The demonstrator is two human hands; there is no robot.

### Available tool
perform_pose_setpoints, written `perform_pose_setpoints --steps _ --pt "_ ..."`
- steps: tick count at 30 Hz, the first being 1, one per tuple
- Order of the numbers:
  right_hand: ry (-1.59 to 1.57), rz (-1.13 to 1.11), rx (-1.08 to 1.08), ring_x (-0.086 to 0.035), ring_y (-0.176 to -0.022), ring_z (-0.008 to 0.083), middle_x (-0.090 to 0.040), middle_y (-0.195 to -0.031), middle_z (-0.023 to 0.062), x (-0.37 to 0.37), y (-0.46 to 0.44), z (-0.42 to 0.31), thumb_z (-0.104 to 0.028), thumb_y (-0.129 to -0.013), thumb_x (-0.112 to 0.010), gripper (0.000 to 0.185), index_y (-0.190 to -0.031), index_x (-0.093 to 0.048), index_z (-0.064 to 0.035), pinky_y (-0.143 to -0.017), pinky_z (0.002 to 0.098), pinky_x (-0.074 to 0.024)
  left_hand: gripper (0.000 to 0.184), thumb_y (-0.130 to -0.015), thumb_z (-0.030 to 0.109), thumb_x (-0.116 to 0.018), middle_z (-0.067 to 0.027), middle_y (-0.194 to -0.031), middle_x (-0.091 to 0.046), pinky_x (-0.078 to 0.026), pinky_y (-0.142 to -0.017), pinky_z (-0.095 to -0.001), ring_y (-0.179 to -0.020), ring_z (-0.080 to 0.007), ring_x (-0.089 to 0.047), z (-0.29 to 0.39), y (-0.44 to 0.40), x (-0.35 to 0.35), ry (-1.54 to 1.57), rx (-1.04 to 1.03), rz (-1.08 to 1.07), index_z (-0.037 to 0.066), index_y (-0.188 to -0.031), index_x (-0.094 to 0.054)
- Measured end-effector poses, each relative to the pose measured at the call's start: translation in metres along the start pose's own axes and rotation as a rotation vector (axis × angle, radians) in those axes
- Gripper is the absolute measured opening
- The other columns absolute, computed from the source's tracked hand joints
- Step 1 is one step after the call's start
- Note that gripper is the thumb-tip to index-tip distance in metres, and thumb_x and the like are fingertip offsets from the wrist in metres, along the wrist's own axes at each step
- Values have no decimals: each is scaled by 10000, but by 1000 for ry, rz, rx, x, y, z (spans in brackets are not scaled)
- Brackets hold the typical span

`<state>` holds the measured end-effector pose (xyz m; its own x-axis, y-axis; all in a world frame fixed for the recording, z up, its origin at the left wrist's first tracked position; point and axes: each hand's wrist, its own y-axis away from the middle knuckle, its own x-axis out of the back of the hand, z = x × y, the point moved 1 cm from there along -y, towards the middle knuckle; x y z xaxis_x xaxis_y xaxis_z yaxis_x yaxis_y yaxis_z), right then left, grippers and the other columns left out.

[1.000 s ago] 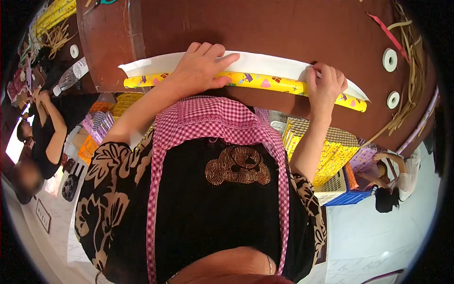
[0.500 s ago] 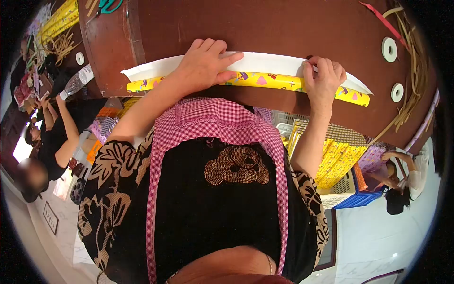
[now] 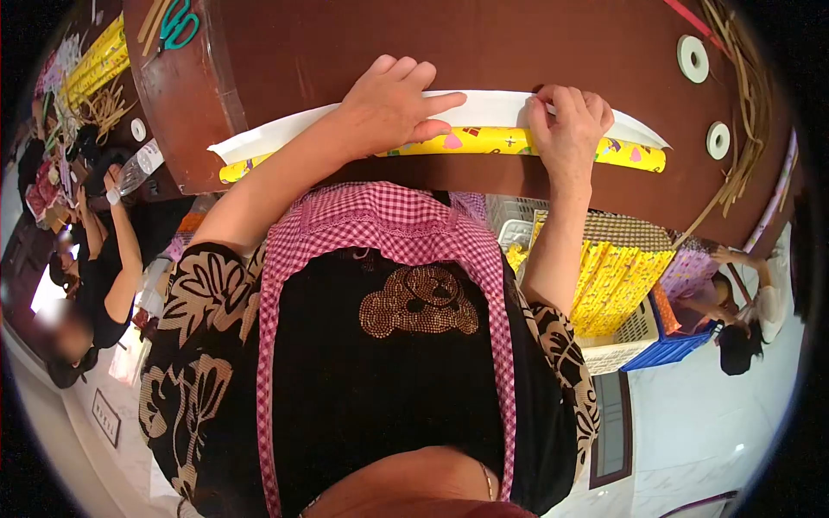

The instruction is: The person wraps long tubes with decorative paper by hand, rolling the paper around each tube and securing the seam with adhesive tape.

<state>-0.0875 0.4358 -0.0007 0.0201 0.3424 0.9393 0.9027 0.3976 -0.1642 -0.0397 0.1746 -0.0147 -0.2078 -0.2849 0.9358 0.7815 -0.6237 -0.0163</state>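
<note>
A long roll of yellow patterned wrapping paper (image 3: pixel 484 140) lies across the near part of the brown table, its white inner side showing as a strip along the far edge. My left hand (image 3: pixel 386 105) rests on the roll left of its middle, thumb and forefinger stretched out and apart, the other fingers extended forward. Toward the right end, my right hand (image 3: pixel 572 129) has its fingers curled and pinched at the white edge of the paper. Part of the roll is hidden beneath both hands and my left forearm.
Two white tape rolls (image 3: pixel 692 59) and tan strips (image 3: pixel 749 121) lie at the table's right side. Green-handled scissors (image 3: pixel 179 26) are at the far left. Below the right edge, a cream basket (image 3: pixel 617 352) holds yellow patterned rolls. Other people sit on both sides; one holds a plastic bottle (image 3: pixel 138 168).
My left hand has shifted right along the roll, and my right hand slightly left, so they are closer together. The whole view has also moved a little.
</note>
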Motion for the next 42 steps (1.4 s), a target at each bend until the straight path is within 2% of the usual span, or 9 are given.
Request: perform_pose_setpoints --steps 13,23,25,28,30,32,33,40,42 --pt "-21 1 -26 -572 -897 236 -671 -852 -12 -1 -3 -1 -165 -760 -738 122 -853 -665 -135 -946 427 -354 477 -842 450 -659 -58 -941 -533 -398 -764 -366 -878 -232 -516 15 -38 -4 29 -34 147 212 -1256 -661" --pt "-54 40 -17 -568 -886 231 -656 -822 -17 -2 -4 2 -158 -761 -733 109 -843 -663 -147 -938 429 -363 490 -820 422 -681 -56 -917 -523 -398 -751 -370 -867 -232 -528 24 -45 -8 5 -60 159 188 -1250 -654" --pt "-61 53 -25 -566 -877 230 -650 -811 -18 -1 -5 2 -154 -760 -731 107 -842 -663 -149 -935 429 -366 491 -781 456 -724 -50 -948 -552 -398 -742 -344 -882 -210 -527 32 -48 -2 -21 17 113 160 -1168 -667" --pt "-87 85 -7 -561 -844 231 -630 -768 -20 -3 -3 5 -140 -748 -722 94 -822 -665 -149 -921 424 -382 547 -758 481 -730 -51 -953 -542 -392 -752 -342 -894 -209 -521 47 -47 1 55 -13 114 136 -1175 -649" --pt "-101 99 -26 -567 -834 228 -639 -760 -16 -4 -3 3 -136 -751 -716 82 -813 -664 -144 -924 426 -384 578 -755 468 -734 -55 -955 -534 -398 -766 -346 -899 -211 -518 52 -40 -7 73 -73 172 88 -1177 -626" --pt "-84 100 -36 -571 -832 226 -647 -762 -15 -4 -3 3 -134 -755 -712 75 -812 -663 -140 -928 427 -384 566 -750 427 -744 -57 -923 -523 -412 -755 -345 -877 -209 -518 58 -39 -13 53 -73 39 50 -1150 -610" --pt "-82 94 -36 -575 -831 224 -655 -765 -13 -3 -3 3 -133 -759 -707 69 -812 -663 -136 -931 429 -384 502 -768 350 -739 -55 -894 -519 -424 -739 -340 -850 -202 -521 62 -38 -13 16 -88 36 22 -1120 -595" --pt "-73 46 -55 -577 -839 235 -672 -768 4 -1 -2 -9 -127 -775 -696 57 -818 -660 -117 -947 441 -372 367 -797 230 -705 -58 -870 -525 -432 -723 -341 -822 -204 -531 63 -30 -7 26 -51 -15 19 -1079 -600" --pt "-47 -15 -75 -573 -840 252 -677 -769 16 -1 1 -18 -124 -784 -694 58 -828 -659 -109 -951 447 -368 458 -808 207 -724 -97 -919 -535 -442 -769 -378 -853 -254 -534 62 -20 -4 114 -22 -70 7 -1190 -568"
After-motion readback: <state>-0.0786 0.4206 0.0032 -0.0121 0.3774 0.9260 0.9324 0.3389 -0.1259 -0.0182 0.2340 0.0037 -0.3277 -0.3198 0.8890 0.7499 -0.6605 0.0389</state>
